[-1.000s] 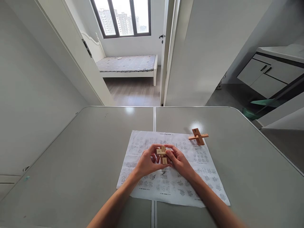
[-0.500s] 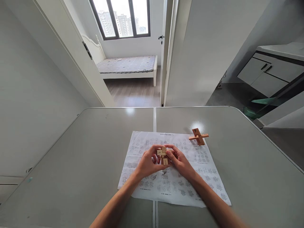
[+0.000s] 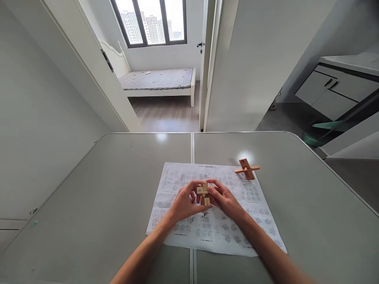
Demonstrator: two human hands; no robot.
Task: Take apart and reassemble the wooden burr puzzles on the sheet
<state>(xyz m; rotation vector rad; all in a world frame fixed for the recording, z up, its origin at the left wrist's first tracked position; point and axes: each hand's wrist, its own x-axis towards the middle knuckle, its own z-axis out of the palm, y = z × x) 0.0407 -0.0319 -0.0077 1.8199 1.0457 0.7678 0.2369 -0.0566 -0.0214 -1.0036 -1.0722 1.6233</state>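
Both hands hold one small wooden interlocking puzzle [image 3: 203,191] of light, blocky pieces, over the middle of a printed sheet. My left hand [image 3: 186,202] curls around its left side, thumb stretched along beneath it. From the right, my right hand [image 3: 225,200] grips it, with the thumb pressed on its upper right face. A dark mark shows on one of the blocks. Fingers hide the puzzle's back and sides. Beyond my right hand, a second, reddish wooden cross-shaped puzzle [image 3: 247,169] rests at the sheet's upper right edge.
The white paper sheet [image 3: 174,177], covered in small printed diagrams, lies on a grey table [image 3: 89,205] with a pale seam down its middle. Past the table's far edge are a doorway, a bed [image 3: 160,79] and a window. A cabinet [image 3: 334,88] stands at right.
The hands keep their hold on the puzzle, which has shifted and turned very slightly. My right thumb has moved a little to the right. The reddish cross stays in place.
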